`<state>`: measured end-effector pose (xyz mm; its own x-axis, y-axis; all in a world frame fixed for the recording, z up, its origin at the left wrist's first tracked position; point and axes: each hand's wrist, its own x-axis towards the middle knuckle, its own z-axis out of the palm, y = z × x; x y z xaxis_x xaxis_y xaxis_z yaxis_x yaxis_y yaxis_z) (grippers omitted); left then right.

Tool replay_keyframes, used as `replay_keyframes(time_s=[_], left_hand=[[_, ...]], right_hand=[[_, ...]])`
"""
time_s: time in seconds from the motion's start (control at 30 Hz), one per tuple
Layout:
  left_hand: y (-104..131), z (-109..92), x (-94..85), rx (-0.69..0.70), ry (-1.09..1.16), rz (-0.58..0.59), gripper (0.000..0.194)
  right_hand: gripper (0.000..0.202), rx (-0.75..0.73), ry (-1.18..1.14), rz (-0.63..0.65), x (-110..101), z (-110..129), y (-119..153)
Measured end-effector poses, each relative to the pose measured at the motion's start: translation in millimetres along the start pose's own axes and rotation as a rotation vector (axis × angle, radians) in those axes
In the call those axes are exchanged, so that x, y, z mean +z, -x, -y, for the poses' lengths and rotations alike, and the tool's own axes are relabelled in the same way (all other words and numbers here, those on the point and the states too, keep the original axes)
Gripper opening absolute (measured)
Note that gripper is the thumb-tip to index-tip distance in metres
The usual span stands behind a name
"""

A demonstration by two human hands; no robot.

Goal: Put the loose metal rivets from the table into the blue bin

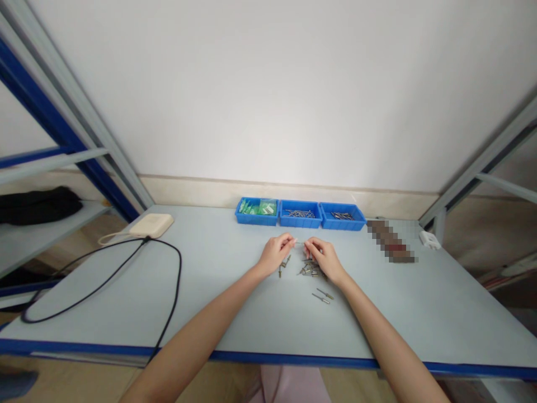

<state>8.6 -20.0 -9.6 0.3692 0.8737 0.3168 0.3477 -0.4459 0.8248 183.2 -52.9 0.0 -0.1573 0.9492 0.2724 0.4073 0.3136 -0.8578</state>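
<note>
Near the middle of the table, my left hand (pixel 277 251) and my right hand (pixel 322 255) face each other, with a thin metal pin (pixel 299 243) spanning the small gap between their fingertips. Both hands pinch it, one at each end. Just below my right hand lies a pile of small metal parts (pixel 311 270), partly covered by that hand. A few similar parts (pixel 281 271) rest beside my left hand. Closer to the front, two long-stemmed metal pieces (pixel 322 298) lie side by side.
Behind the hands stand three blue trays: one with green packets (pixel 257 220), two with metal pins (pixel 300 222) (pixel 343 224). A cream box (pixel 151 225) and black cable (pixel 179 274) are at left. A pixelated object (pixel 391 243) and white adapter (pixel 429 239) are at right.
</note>
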Motion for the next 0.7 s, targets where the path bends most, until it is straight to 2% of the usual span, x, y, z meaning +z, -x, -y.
replay_keyframes(time_s=[0.13, 0.33, 0.53, 0.7], left_hand=[[-0.5, -1.1, 0.0, 0.026, -0.020, -0.009, 0.037], [0.5, -3.5, -0.4, -0.042, 0.045, 0.018, 0.025], [1.7, -6.9, -0.8, -0.022, 0.023, 0.018, 0.034], [1.8, -9.5, -1.0, -0.031, 0.012, 0.021, 0.033]], right_hand=[[0.040, -0.004, 0.021, 0.031, -0.1, -1.5, 0.6], [0.026, 0.015, -0.002, -0.011, 0.6, -4.8, -0.6], [0.040, -0.014, 0.083, 0.025, -0.3, -2.9, 1.2], [0.040, -0.005, 0.080, 0.028, 0.7, -2.4, 1.0]])
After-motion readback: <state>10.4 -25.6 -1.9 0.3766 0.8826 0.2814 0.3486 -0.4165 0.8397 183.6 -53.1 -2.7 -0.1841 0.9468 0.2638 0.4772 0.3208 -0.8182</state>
